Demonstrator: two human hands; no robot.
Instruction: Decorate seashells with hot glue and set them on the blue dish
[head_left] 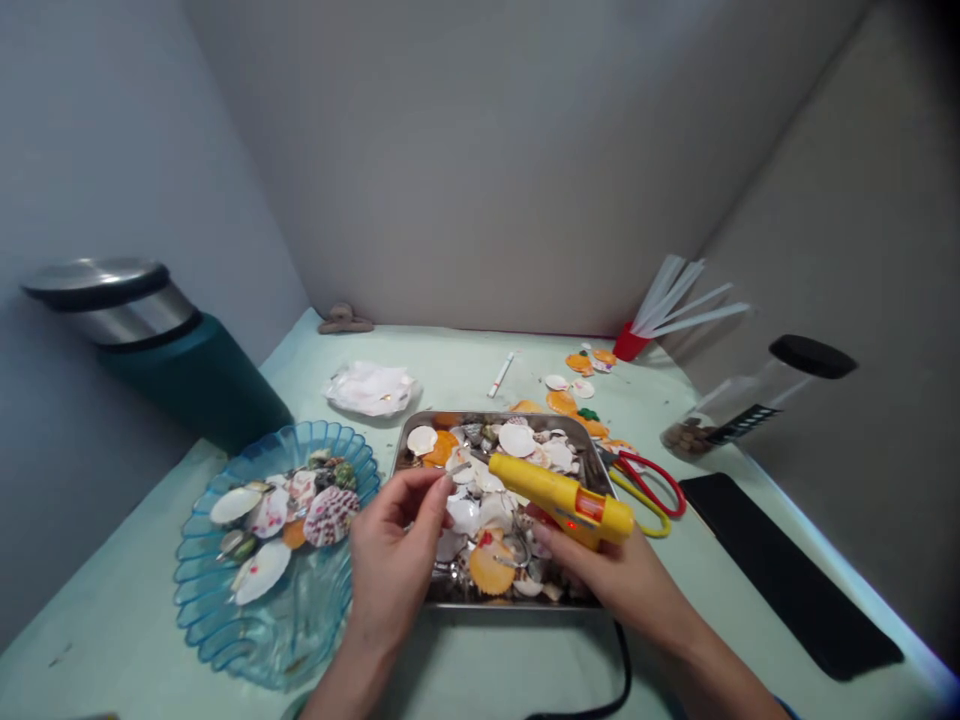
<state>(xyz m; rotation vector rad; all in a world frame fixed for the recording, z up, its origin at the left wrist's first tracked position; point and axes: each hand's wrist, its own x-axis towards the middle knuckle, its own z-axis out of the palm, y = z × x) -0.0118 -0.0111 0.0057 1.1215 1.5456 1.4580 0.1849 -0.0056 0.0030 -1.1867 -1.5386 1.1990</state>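
A yellow hot glue gun is gripped in my right hand, its nozzle pointing left over the metal tray. Just left of the nozzle, my left hand has thumb and forefinger pinched together. A thin greyish sliver shows at those fingertips, too small to name. Below both hands, the tray holds many loose seashells, among them an orange scallop shell near its front and a white shell at the back. A black cord curves out in front of the tray.
A blue scalloped dish with shells stands at left, beside a green bottle. Scissors with red and yellow handles lie right of the tray. Further right are a black slab, a clear jar and a red cup of white sticks.
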